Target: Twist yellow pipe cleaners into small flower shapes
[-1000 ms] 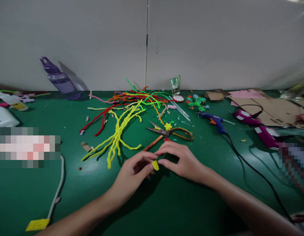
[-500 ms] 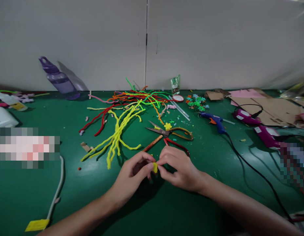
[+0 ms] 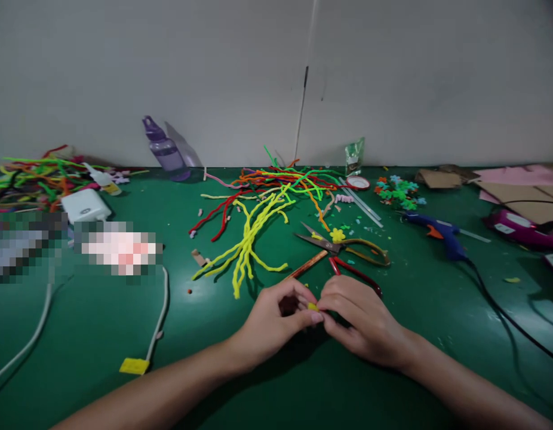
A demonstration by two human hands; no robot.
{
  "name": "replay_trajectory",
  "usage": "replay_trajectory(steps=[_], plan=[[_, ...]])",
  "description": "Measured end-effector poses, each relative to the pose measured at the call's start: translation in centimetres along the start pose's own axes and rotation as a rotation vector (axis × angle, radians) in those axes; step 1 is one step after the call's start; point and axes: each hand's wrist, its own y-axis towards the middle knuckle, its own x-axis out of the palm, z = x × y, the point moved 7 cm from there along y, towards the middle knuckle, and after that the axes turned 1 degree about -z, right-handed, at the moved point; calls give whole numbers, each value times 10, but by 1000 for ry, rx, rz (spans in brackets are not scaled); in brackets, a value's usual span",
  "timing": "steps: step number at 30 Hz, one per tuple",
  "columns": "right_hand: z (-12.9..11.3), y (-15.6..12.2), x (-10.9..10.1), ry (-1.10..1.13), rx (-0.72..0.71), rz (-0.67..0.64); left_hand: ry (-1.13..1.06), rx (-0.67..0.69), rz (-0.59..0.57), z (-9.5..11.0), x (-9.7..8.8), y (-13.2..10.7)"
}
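Between my fingertips is a small yellow piece of pipe cleaner (image 3: 313, 306), mostly covered by the fingers. My left hand (image 3: 280, 313) pinches it from the left, thumb against fingers. From the right, my right hand (image 3: 359, 316) has its thumb and forefinger closed on the same piece. Just beyond the hands lie scissors (image 3: 328, 243) with their blades apart, and a yellow pipe-cleaner flower (image 3: 337, 235) rests by their pivot. A brown stick (image 3: 307, 265) and red-handled pliers (image 3: 358, 273) lie close to my fingers. Long yellow pipe cleaners (image 3: 254, 233) spread out to the left.
Multicoloured pipe cleaners (image 3: 285, 178) lie by the wall near a purple bottle (image 3: 166, 152). At right are small coloured flowers (image 3: 399, 192), a blue glue gun (image 3: 438, 233) with a black cord, a magenta tool (image 3: 522, 230) and cardboard (image 3: 527, 200). A white adapter (image 3: 86, 206) stands left.
The view has swung left, so everything sits further right in the picture. Both hands still hold the yellow piece, which shows less between the fingers now.
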Motion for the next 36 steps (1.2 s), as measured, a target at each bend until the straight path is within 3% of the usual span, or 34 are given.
replay_trajectory(steps=[22, 36], plan=[[8, 1, 7, -51, 56, -51, -25, -15, 20, 3, -1, 2], [5, 0, 3, -125, -58, -92, 85, -21, 14, 2, -3, 4]])
